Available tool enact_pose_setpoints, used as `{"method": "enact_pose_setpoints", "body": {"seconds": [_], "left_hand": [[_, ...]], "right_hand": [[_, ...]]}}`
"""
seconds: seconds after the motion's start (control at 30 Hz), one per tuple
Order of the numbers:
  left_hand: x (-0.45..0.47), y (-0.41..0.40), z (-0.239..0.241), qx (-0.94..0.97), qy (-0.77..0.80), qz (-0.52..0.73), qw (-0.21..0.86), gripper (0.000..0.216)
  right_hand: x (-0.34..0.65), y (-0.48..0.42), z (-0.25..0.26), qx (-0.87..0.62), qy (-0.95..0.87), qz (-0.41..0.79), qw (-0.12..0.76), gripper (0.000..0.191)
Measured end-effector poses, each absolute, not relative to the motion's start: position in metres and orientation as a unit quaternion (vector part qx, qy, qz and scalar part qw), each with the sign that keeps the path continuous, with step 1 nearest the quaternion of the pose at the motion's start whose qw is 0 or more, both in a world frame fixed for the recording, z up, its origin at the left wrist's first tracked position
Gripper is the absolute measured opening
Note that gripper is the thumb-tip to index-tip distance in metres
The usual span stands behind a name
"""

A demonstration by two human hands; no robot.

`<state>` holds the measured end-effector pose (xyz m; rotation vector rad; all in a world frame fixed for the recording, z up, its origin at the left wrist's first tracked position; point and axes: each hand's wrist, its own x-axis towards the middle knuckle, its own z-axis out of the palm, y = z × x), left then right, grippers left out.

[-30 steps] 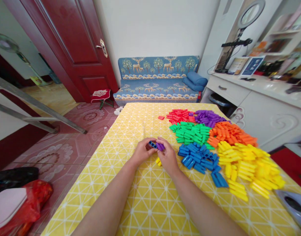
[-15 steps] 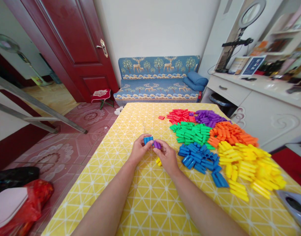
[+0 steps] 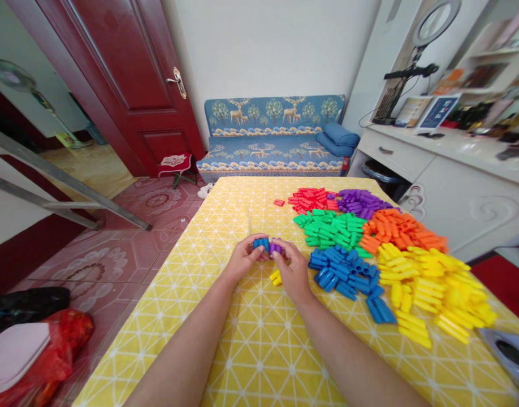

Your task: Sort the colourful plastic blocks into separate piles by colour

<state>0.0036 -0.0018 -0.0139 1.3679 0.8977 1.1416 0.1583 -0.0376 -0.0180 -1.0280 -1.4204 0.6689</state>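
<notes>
Over the middle of the table, my left hand [image 3: 244,257] pinches a blue ribbed plastic piece [image 3: 260,244] made of short tubes side by side. Facing it, my right hand [image 3: 292,268] grips a purple ribbed piece [image 3: 275,247] between thumb and fingers. The two pieces are side by side, close together; whether they are joined I cannot tell. On the cloth just below my right hand lies a small yellow piece [image 3: 276,277], partly hidden by that hand. The blue pile [image 3: 343,271] is the nearest heap to my right hand.
Heaps of red [image 3: 309,199], green [image 3: 333,228], purple [image 3: 363,203], orange [image 3: 401,229] and yellow pieces [image 3: 433,288] cover the table's right side. One red piece [image 3: 279,202] lies apart. A yellow patterned cloth [image 3: 191,294] covers the table. A blue sofa [image 3: 276,138] stands behind.
Both hands have shifted slightly, the blue piece moving right and down, the purple piece rising a little. Both pieces are still held, their facing ends close together.
</notes>
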Motion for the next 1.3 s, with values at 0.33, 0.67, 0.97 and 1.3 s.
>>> {"method": "enact_pose_setpoints", "body": {"seconds": [0.33,0.67,0.97,1.3], "left_hand": [[0.003,0.0,-0.014,0.576,0.393,0.473,0.539,0.046],[0.002,0.003,-0.018,0.577,0.416,0.463,0.529,0.047],[0.001,0.005,-0.019,0.573,0.422,0.456,0.535,0.048],[0.003,0.003,-0.016,0.567,0.42,0.458,0.541,0.046]], "right_hand": [[0.164,-0.044,-0.011,-0.457,-0.592,0.302,0.591,0.026],[0.329,0.047,0.05,-0.598,-0.566,-0.021,0.567,0.04],[0.443,0.123,0.053,-0.784,-0.521,-0.029,0.337,0.032],[0.448,0.139,0.037,-0.793,-0.539,0.007,0.283,0.039]]}}
